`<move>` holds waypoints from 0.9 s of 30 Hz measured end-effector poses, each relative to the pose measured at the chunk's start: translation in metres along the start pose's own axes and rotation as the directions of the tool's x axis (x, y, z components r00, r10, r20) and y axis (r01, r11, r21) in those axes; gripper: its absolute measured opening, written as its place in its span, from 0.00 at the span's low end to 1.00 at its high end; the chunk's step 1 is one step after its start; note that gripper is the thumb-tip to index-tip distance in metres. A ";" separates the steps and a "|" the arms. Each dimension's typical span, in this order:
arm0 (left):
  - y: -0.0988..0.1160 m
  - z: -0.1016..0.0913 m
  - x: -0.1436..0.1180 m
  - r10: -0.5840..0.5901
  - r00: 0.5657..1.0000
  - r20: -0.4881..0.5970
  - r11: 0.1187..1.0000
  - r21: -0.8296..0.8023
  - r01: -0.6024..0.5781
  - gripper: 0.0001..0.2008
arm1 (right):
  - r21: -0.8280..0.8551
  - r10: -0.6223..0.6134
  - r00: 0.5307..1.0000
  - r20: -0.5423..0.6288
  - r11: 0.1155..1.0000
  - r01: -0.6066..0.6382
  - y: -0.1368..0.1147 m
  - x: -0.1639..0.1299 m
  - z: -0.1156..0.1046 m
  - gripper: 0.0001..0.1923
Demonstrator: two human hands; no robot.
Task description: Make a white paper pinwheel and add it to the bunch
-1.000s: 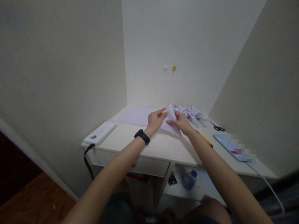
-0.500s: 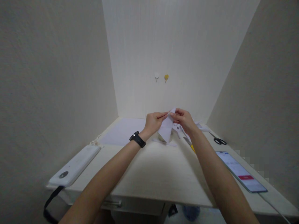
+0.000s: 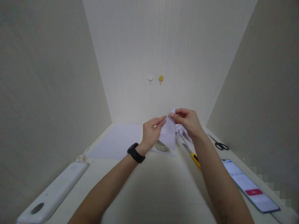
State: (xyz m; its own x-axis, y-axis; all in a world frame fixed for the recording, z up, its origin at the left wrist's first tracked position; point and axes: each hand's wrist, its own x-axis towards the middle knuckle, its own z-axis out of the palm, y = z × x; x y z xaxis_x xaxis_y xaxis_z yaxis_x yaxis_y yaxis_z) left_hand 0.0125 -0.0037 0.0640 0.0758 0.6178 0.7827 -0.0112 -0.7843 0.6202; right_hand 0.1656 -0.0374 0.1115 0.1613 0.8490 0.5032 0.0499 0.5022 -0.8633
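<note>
A small folded piece of white paper (image 3: 168, 137) stands upright over the far middle of the desk. My left hand (image 3: 151, 133), with a black watch on the wrist, is closed at its left edge, thumb and fingers pressed together. My right hand (image 3: 189, 122) pinches the paper's top corner between thumb and fingers. Beneath the paper lies a greenish-grey rounded object (image 3: 162, 146), partly hidden, so its kind is unclear. Just right of the paper is a yellow utility knife (image 3: 194, 158) with its blade out, partly covered by my right forearm.
White paper scraps (image 3: 183, 132) lie behind my right hand, and a large white sheet (image 3: 114, 140) to the left. Black-handled scissors (image 3: 221, 146) and a lit phone (image 3: 252, 186) are on the right. A white device (image 3: 53, 193) sits at left. Walls enclose the desk (image 3: 151, 193).
The view has tilted and shifted a little. The paper has turned to show a broader face, and more of the rounded object beneath shows. Both hands keep hold of the paper.
</note>
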 end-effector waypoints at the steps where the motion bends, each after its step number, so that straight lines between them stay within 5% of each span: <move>1: -0.002 0.000 -0.003 -0.005 1.000 -0.005 1.000 0.000 0.005 0.08 | -0.017 -0.002 1.000 0.012 1.000 0.003 0.002 -0.001 0.000 0.20; 6: -0.008 -0.002 -0.014 0.008 1.000 -0.008 1.000 0.013 -0.008 0.08 | -0.087 0.011 0.996 0.084 0.996 -0.004 0.006 -0.005 -0.001 0.21; 16: 0.001 -0.002 -0.014 0.136 0.991 -0.001 0.989 0.066 -0.136 0.08 | -0.037 0.036 0.999 0.022 0.999 -0.035 -0.001 -0.007 0.003 0.20; 23: 0.014 -0.006 -0.013 -0.005 1.000 0.022 1.000 0.027 0.004 0.10 | -0.093 0.026 0.993 0.119 0.996 -0.015 -0.008 -0.014 0.004 0.20; 27: 0.019 -0.012 -0.010 -0.031 0.999 0.043 0.999 -0.009 0.032 0.09 | -0.064 -0.003 1.000 0.013 0.998 0.004 -0.011 -0.014 0.007 0.22</move>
State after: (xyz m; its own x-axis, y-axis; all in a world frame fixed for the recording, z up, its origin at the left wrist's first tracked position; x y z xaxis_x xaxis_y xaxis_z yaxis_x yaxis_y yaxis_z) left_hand -0.0006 -0.0237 0.0685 0.1194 0.6390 0.7599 -0.0182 -0.7638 0.6452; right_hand 0.1563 -0.0535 0.1139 0.1487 0.8496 0.5061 0.1135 0.4938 -0.8622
